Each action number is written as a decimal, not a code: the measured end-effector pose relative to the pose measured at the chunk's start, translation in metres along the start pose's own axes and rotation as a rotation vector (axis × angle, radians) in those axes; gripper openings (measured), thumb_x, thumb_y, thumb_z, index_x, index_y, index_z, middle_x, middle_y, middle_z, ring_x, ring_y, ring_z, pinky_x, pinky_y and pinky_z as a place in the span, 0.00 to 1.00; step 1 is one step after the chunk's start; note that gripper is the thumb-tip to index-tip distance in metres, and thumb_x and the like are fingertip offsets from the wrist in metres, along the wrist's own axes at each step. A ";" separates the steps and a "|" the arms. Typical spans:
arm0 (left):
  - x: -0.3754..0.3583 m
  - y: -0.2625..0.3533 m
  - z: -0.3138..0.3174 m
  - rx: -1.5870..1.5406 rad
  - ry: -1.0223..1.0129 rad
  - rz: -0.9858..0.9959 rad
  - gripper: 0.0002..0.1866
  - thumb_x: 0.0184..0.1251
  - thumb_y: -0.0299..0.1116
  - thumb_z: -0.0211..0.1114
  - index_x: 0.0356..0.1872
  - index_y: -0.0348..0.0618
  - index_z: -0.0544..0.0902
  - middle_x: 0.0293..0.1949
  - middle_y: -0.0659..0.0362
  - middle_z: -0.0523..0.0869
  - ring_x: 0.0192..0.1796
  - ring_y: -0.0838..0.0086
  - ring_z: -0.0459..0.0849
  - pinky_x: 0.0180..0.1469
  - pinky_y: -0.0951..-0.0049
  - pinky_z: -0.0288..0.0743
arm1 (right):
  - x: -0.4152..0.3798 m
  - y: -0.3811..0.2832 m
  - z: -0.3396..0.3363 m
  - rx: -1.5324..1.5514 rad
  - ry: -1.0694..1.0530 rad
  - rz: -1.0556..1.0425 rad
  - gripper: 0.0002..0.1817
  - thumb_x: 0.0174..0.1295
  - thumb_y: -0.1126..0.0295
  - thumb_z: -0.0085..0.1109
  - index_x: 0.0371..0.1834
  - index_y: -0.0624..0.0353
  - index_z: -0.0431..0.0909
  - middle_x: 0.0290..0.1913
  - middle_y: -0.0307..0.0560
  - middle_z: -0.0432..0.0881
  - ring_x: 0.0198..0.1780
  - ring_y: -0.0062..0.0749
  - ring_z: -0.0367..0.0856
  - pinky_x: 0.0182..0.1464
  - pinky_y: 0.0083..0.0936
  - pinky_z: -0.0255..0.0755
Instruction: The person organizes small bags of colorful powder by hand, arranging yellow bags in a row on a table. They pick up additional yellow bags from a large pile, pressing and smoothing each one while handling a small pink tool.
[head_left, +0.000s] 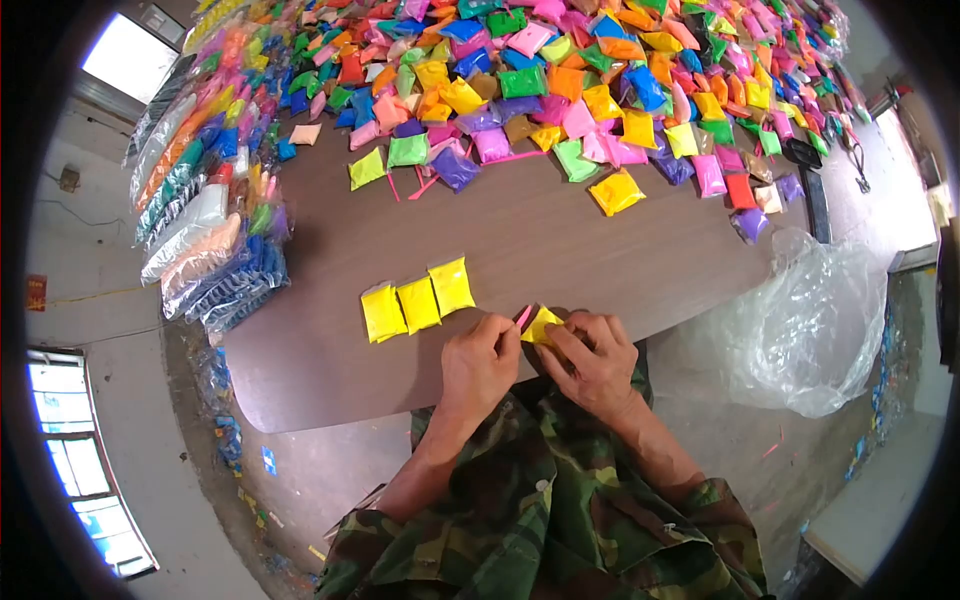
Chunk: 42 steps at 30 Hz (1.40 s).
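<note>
By the right hand, a yellow packet is pinched over the worktop's near edge; in the curled left hand, a strip is seemingly gripped. The packet (probably light, soft, slippery) is best held by its edges. Beyond, three packets are lined up.

A brown table stands on grey floor; bright windows break pale walls.

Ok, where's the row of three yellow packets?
In the head view, the row of three yellow packets lies on the tabletop, just beyond and to the left of the left hand.
</note>
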<state>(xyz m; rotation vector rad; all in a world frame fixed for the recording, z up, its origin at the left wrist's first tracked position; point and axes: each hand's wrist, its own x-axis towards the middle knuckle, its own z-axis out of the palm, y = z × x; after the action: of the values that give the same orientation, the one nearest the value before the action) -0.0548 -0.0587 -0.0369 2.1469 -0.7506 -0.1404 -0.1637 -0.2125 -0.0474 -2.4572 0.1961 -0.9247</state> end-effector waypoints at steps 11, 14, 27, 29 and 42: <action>-0.013 -0.007 -0.007 0.085 0.020 -0.011 0.04 0.69 0.24 0.73 0.37 0.38 0.85 0.27 0.49 0.87 0.26 0.60 0.88 0.30 0.65 0.79 | -0.002 -0.001 -0.004 0.020 -0.018 -0.011 0.18 0.50 0.69 0.81 0.45 0.53 0.90 0.47 0.41 0.82 0.43 0.39 0.82 0.42 0.32 0.78; -0.013 0.005 -0.008 0.000 0.044 0.008 0.04 0.69 0.25 0.73 0.37 0.38 0.85 0.27 0.49 0.87 0.26 0.60 0.88 0.30 0.64 0.79 | 0.000 -0.003 -0.002 0.010 -0.028 -0.019 0.16 0.52 0.69 0.80 0.45 0.53 0.90 0.47 0.41 0.81 0.44 0.38 0.82 0.43 0.31 0.79; -0.007 0.020 -0.005 -0.046 0.040 0.045 0.04 0.69 0.25 0.72 0.38 0.38 0.85 0.28 0.48 0.87 0.28 0.56 0.89 0.31 0.61 0.79 | -0.005 -0.003 -0.003 0.021 -0.038 -0.009 0.19 0.49 0.72 0.80 0.47 0.53 0.91 0.49 0.42 0.82 0.44 0.41 0.81 0.44 0.33 0.79; -0.004 0.018 0.001 0.012 0.002 0.060 0.04 0.69 0.25 0.72 0.37 0.39 0.85 0.30 0.48 0.88 0.29 0.54 0.89 0.31 0.59 0.80 | -0.003 -0.002 -0.003 0.018 -0.044 -0.016 0.19 0.49 0.72 0.80 0.47 0.53 0.91 0.49 0.42 0.82 0.44 0.41 0.81 0.44 0.33 0.79; 0.016 0.019 -0.002 0.093 0.004 0.154 0.06 0.73 0.32 0.68 0.34 0.45 0.81 0.28 0.51 0.87 0.31 0.48 0.88 0.32 0.50 0.80 | 0.000 -0.004 -0.002 0.025 -0.012 -0.004 0.17 0.49 0.73 0.79 0.44 0.55 0.89 0.51 0.42 0.84 0.45 0.41 0.83 0.45 0.33 0.80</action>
<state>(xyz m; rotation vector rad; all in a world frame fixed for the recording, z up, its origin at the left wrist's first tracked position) -0.0503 -0.0751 -0.0190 2.1661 -0.9334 -0.0201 -0.1651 -0.2096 -0.0446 -2.4407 0.1743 -0.9089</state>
